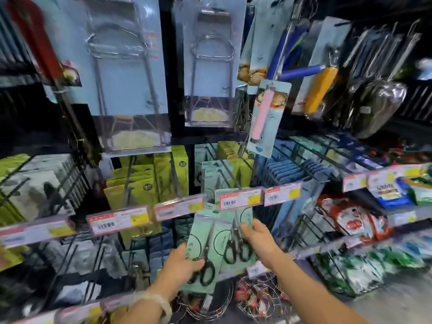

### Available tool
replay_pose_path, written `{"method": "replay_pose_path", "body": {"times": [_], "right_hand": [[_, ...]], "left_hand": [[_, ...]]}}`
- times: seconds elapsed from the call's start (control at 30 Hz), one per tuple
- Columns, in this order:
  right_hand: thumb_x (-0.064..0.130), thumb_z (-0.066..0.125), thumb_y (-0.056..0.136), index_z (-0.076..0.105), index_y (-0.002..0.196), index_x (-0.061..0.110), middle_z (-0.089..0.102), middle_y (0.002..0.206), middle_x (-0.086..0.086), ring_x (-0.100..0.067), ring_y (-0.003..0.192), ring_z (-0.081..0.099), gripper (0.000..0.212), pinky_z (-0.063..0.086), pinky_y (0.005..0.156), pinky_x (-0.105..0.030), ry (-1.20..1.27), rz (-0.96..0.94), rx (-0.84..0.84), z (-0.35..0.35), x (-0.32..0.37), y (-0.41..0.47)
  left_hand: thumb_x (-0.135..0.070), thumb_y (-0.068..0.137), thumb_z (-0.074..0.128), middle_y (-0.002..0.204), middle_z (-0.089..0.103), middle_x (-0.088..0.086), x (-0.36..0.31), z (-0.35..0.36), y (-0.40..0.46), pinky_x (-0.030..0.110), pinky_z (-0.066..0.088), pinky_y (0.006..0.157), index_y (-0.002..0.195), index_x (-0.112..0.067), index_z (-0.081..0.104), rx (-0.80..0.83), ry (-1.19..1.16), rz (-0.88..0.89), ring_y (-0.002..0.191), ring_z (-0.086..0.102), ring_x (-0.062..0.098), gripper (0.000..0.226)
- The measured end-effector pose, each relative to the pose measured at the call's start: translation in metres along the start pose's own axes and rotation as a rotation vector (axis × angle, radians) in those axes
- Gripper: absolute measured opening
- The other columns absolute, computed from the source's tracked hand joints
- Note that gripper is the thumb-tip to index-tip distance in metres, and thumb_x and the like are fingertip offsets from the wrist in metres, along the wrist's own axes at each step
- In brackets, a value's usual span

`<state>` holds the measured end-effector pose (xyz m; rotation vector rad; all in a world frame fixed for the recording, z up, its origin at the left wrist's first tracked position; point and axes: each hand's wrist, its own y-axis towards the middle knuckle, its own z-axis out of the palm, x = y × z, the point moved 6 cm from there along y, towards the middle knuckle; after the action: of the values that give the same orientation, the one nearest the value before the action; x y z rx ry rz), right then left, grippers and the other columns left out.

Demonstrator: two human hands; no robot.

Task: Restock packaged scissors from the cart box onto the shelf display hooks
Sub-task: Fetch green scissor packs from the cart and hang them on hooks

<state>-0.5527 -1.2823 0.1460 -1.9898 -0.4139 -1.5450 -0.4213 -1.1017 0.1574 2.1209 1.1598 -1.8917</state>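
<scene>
the left hand and right hand each grasp a light, stiff scissors card, probably best pinched at its edges

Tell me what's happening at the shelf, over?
Left hand grips scissors pack. Right hand holds second pack. Price tags sit just above them.

two hands, left hand and right hand, two mint scissor packs held, five red-and-yellow price tags readable, two big wire-rack cards
</scene>
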Motion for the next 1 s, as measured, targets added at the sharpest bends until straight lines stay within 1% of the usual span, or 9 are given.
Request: {"method": "replay_pose_path", "body": {"times": [0.07,0.13,0.2,0.3,0.43,0.53,0.7,0.83,1.0], "right_hand": [[0.056,0.059,0.074,0.038,0.14,0.007,0.037,0.144,0.001,-0.023,0.137,0.034,0.085,0.026,0.116,-0.039,0.014,0.003,0.033,0.005,0.015,-0.005],[0.034,0.053,0.094,0.027,0.146,0.005,0.034,0.146,-0.003,-0.024,0.141,0.028,0.065,0.022,0.115,-0.035,0.05,0.03,0.038,0.009,0.021,0.001],[0.03,0.049,0.096,0.039,0.132,0.008,0.042,0.143,-0.009,-0.027,0.132,0.041,0.044,0.033,0.105,-0.035,0.013,0.033,0.01,0.009,0.025,0.013],[0.031,0.05,0.095,0.042,0.111,0.011,0.053,0.113,-0.011,-0.031,0.108,0.054,0.026,0.035,0.083,-0.034,-0.024,0.029,-0.049,0.008,0.029,0.023],[0.038,0.05,0.094,0.05,0.096,0.015,0.053,0.094,-0.003,-0.022,0.094,0.055,0.023,0.045,0.098,-0.039,0.04,0.036,0.08,0.01,0.032,0.003],[0.028,0.055,0.094,0.049,0.096,0.024,0.059,0.092,0.003,-0.012,0.086,0.06,0.007,0.051,0.086,-0.029,0.011,0.009,0.279,0.02,0.029,-0.023],[-0.004,0.051,0.092,0.047,0.077,0.016,0.055,0.048,0.016,0.009,0.047,0.05,0.025,0.038,0.051,-0.005,-0.045,-0.187,0.232,0.007,0.038,-0.033],[0.003,0.055,0.091,0.055,0.09,0.011,0.053,0.07,-0.001,-0.008,0.065,0.049,0.008,0.039,0.06,-0.013,0.001,-0.284,0.158,-0.003,0.058,-0.03],[0.004,0.053,0.092,0.047,0.079,0.013,0.029,0.063,0.003,-0.008,0.055,0.027,0.016,0.026,0.048,-0.013,-0.034,-0.305,0.059,-0.001,0.068,-0.018]], "left_hand": [[-0.002,0.086,0.065,0.094,0.066,-0.007,0.004,0.003,-0.002,0.033,0.049,0.083,0.103,-0.019,0.057,-0.025,-0.031,-0.015,0.089,0.061,0.015,0.025],[-0.002,0.086,0.065,0.099,0.068,-0.003,0.005,0.005,-0.004,0.034,0.05,0.088,0.105,-0.016,0.059,-0.042,-0.04,-0.014,0.095,0.062,0.017,0.024],[-0.003,0.086,0.065,0.099,0.067,-0.005,0.003,0.005,-0.005,0.029,0.051,0.08,0.103,-0.019,0.058,-0.059,-0.048,-0.008,0.093,0.062,0.014,0.024],[-0.007,0.087,0.065,0.1,0.064,-0.01,0.002,0.005,-0.003,0.02,0.047,0.069,0.107,-0.024,0.055,-0.081,-0.054,-0.011,0.091,0.06,0.009,0.029],[-0.009,0.087,0.065,0.107,0.067,-0.004,0.0,0.017,0.003,0.029,0.047,0.081,0.111,-0.019,0.058,-0.093,-0.055,-0.006,0.097,0.062,0.015,0.027],[-0.013,0.09,0.062,0.105,0.068,0.002,-0.003,0.034,0.006,0.036,0.05,0.09,0.105,-0.017,0.06,-0.115,-0.105,0.005,0.1,0.063,0.022,0.015],[-0.022,0.095,0.055,0.112,0.064,0.0,-0.011,0.053,0.001,0.043,0.046,0.1,0.115,-0.016,0.055,-0.172,-0.191,0.058,0.105,0.061,0.02,0.021],[-0.019,0.094,0.056,0.107,0.067,0.002,-0.037,0.054,0.001,0.043,0.049,0.097,0.106,-0.015,0.06,-0.179,-0.25,0.166,0.101,0.063,0.02,0.013],[-0.016,0.094,0.055,0.087,0.065,0.0,-0.052,0.05,0.006,0.031,0.049,0.079,0.083,-0.02,0.058,-0.229,-0.237,0.181,0.078,0.059,0.013,0.012]]}}
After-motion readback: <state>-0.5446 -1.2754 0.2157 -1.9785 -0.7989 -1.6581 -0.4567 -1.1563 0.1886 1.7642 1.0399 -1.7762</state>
